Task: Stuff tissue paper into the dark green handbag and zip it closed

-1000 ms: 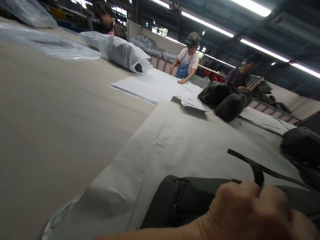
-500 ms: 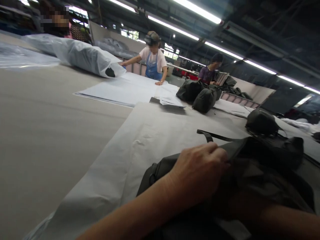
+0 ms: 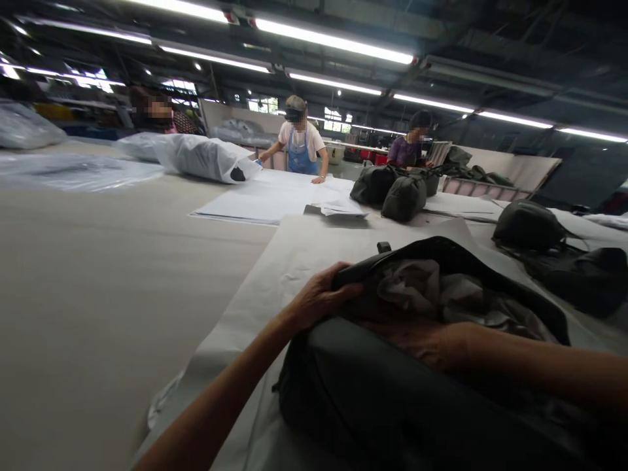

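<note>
Now opened since earlier, the dark bag [image 3: 392,392] shows crumpled paper [image 3: 441,294]; my right hand [image 3: 417,340], fingers hidden inside, grip unclear; my left hand [image 3: 318,301] clasps its rim.

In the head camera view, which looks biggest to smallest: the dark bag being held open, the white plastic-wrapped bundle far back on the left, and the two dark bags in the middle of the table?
1. Dark bag, though it is nearest the camera.
2. White plastic-wrapped bundle.
3. Two dark bags, each alike in size.

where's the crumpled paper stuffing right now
In the head view it sits low and right of centre, inside the open mouth of the dark bag: crumpled paper stuffing, between the left hand gripping the bag's edge and the right hand reaching in.
</note>
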`<state>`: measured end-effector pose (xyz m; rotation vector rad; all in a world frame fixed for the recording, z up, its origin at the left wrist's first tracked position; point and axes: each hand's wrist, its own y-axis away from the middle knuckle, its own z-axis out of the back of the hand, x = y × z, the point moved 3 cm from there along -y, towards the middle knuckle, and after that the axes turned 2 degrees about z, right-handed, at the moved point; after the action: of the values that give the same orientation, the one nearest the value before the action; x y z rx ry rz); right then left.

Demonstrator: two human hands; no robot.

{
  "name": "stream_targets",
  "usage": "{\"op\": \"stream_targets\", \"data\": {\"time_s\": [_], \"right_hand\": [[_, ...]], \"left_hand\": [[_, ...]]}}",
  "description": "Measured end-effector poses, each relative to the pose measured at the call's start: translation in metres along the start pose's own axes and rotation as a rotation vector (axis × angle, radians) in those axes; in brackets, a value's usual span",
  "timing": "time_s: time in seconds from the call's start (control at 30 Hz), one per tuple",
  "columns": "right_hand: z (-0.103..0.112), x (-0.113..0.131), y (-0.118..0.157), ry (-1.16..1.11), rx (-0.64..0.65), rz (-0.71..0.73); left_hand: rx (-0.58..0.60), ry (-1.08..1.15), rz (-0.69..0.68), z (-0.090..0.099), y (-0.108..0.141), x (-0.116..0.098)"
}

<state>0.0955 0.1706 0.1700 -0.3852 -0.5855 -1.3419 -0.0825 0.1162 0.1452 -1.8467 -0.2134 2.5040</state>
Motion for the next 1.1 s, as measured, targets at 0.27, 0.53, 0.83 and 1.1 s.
{"op": "stream_targets", "data": {"time_s": [0.27, 0.53, 0.83, 1.1], "right_hand": [[0.075, 0.026, 0.109, -0.238, -0.436, -0.308], [0.019, -0.033, 0.276, -0.536, -1.704, -0.689], [0.017, -0.011, 0.243, -0.050, -1.404, -0.626], [0.038, -0.023, 0.115, 0.371, -0.249, -0.432]], "left_hand": [[-0.310, -0.126, -0.071, 0.025, 0.061, -0.020], [-0.221, -0.452, -0.320, -0.012, 0.081, -0.066], [0.088, -0.938, -0.297, -0.044, -0.032, -0.094], [0.265, -1.119, -0.305, -0.069, -0.042, -0.067]]}}
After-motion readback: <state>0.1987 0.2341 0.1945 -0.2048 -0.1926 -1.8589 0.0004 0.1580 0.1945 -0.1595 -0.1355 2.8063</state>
